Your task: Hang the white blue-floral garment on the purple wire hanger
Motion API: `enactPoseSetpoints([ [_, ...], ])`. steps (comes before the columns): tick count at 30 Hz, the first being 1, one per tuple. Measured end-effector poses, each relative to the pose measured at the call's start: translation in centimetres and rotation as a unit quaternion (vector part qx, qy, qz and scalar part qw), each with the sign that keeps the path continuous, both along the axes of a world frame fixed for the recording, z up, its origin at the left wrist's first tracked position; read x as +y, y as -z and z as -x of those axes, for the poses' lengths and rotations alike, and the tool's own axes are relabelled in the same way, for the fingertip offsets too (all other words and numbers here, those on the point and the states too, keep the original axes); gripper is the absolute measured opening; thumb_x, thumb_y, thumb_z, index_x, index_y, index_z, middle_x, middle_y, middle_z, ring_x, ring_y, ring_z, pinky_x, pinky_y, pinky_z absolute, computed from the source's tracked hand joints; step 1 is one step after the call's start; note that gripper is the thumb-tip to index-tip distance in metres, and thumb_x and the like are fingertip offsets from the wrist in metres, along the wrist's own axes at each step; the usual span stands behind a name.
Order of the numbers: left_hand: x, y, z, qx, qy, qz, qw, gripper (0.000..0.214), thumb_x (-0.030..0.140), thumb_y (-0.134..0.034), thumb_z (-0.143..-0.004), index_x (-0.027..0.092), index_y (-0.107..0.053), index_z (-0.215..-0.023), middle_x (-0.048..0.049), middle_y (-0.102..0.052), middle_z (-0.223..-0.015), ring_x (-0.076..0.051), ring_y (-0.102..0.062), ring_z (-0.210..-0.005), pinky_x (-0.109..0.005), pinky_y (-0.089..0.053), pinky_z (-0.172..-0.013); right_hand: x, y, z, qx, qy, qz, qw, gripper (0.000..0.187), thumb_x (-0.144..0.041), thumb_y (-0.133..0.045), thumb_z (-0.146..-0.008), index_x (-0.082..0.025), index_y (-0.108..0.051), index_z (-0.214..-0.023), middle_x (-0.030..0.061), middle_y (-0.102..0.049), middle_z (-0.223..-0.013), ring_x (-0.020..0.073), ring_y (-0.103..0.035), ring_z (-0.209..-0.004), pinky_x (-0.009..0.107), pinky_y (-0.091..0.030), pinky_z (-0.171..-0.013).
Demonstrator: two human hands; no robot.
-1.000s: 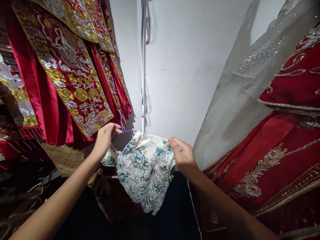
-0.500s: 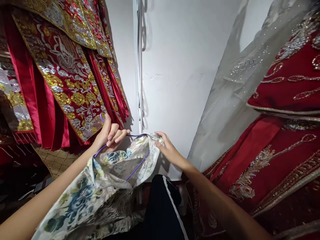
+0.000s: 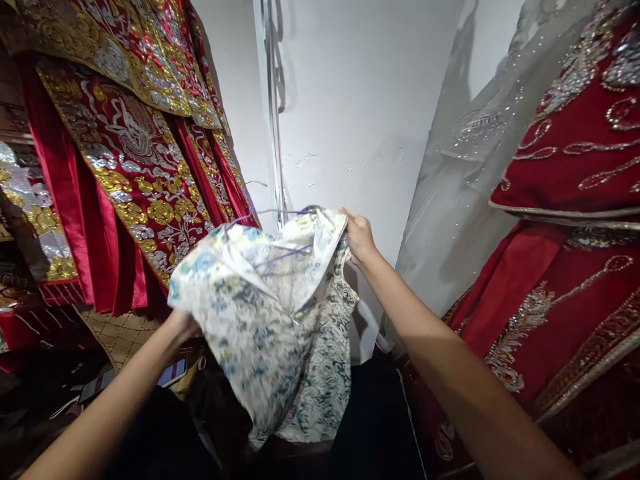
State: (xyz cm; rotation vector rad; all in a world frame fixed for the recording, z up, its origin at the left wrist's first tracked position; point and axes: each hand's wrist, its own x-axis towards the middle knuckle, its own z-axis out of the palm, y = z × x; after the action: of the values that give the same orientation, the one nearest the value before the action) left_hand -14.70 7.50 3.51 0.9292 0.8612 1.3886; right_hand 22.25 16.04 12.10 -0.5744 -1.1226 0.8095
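A white silky garment with a blue and green floral print (image 3: 265,313) hangs between my hands in the middle of the view, with thin purple piping or a strap near its top edge. My right hand (image 3: 357,235) is closed on the garment's upper right edge, close to the wall. My left hand (image 3: 183,327) is under the cloth at the left. Its fingers are covered by the fabric, so only the wrist and the heel of the hand show.
Red garments with gold and silver embroidery (image 3: 130,153) hang at the left. At the right hang a sheer sequinned grey cloth (image 3: 475,180) and a red embroidered dress (image 3: 570,233). A metal rail (image 3: 273,113) runs up the white wall behind. A phone-like object (image 3: 173,372) lies low left.
The garment has been lifted and turned over, so its printed side faces me. My right hand rose with its top edge. My left hand went down from the purple strap and under the cloth.
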Motion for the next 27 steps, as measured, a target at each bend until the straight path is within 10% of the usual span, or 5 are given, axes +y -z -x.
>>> enactPoseSetpoints([
  [4,0.3,5.7,-1.7,0.008,0.027,0.052,0.998,0.08,0.079,-0.037,-0.084,0.011,-0.065,-0.116,-0.0159,-0.075,-0.097,-0.026,-0.071,-0.088,-0.036,-0.055,-0.079,0.7,-0.8,-1.6,0.03,0.128,-0.049,0.99,0.041,-0.059,-0.072,-0.073,-0.019,-0.061,-0.071,-0.0031,-0.056,-0.061,0.0137,-0.056,-0.064,0.024,-0.046,-0.061],
  [11,-0.7,10.8,-6.9,0.065,-0.047,-0.046,0.996,0.053,0.047,-0.076,-0.076,0.017,-0.066,-0.118,-0.0111,-0.07,-0.122,-0.028,-0.057,-0.126,-0.034,-0.044,-0.103,-2.5,4.6,-4.2,0.056,0.13,0.03,0.989,0.046,-0.059,-0.075,-0.071,-0.016,-0.065,-0.082,-0.0021,-0.06,-0.066,0.0152,-0.059,-0.069,0.027,-0.047,-0.068],
  [17,-1.5,12.0,-8.8,0.072,-0.097,0.01,0.993,0.063,0.042,-0.083,-0.068,0.013,-0.064,-0.121,-0.0153,-0.066,-0.128,-0.034,-0.058,-0.124,-0.039,-0.047,-0.104,-4.8,5.8,-3.1,0.071,0.122,0.036,0.989,0.046,-0.059,-0.074,-0.073,-0.015,-0.064,-0.082,-0.0006,-0.061,-0.071,0.0145,-0.059,-0.07,0.027,-0.047,-0.069],
  [27,-2.2,10.9,-6.7,0.03,-0.135,0.04,0.99,0.06,0.033,-0.084,-0.069,0.021,-0.061,-0.123,-0.0101,-0.066,-0.129,-0.028,-0.054,-0.131,-0.038,-0.041,-0.112,-4.7,1.3,1.4,0.076,0.147,-0.041,0.985,0.046,-0.063,-0.066,-0.078,-0.017,-0.06,-0.078,-0.0022,-0.056,-0.067,0.0118,-0.051,-0.06,0.024,-0.043,-0.057],
])
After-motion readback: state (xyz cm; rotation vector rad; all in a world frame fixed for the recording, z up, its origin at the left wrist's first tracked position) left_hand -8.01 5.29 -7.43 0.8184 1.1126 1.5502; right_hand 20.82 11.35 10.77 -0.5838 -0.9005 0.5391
